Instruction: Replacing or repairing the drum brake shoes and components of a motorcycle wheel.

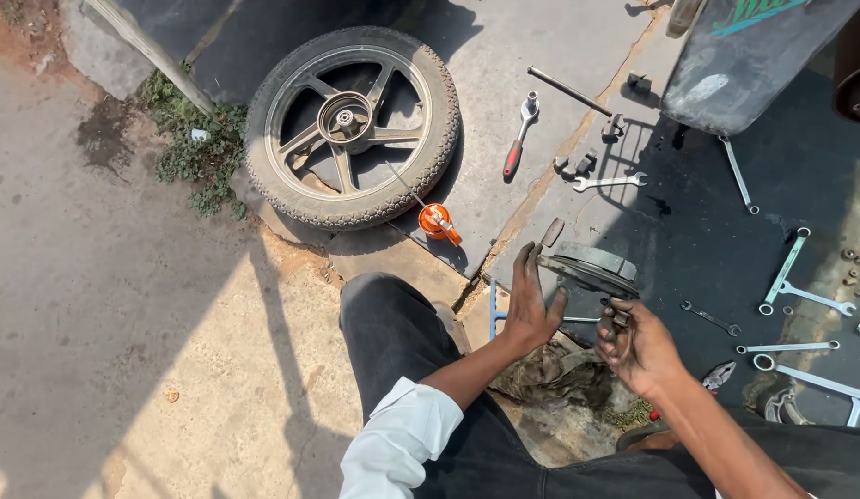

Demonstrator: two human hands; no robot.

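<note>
My left hand (pixel 531 300) holds the near edge of a round grey metal brake plate (pixel 591 265) with its fingers spread against it. My right hand (pixel 635 340), black with grease, is curled around a small dark part just right of that plate. Beneath both hands lies a dirty crumpled rag (pixel 550 374). My knee in dark trousers (pixel 393 323) is bent at the left, and a white sleeve (pixel 397 439) covers my left upper arm.
A motorcycle wheel with tyre (pixel 351 125) lies flat at the back, an orange oil can (pixel 436 222) beside it. A red-handled ratchet (pixel 519 139), a long rod (pixel 568 91), several spanners (pixel 799 277) and small nuts are scattered on the ground. A vehicle body panel (pixel 744 55) stands at the top right.
</note>
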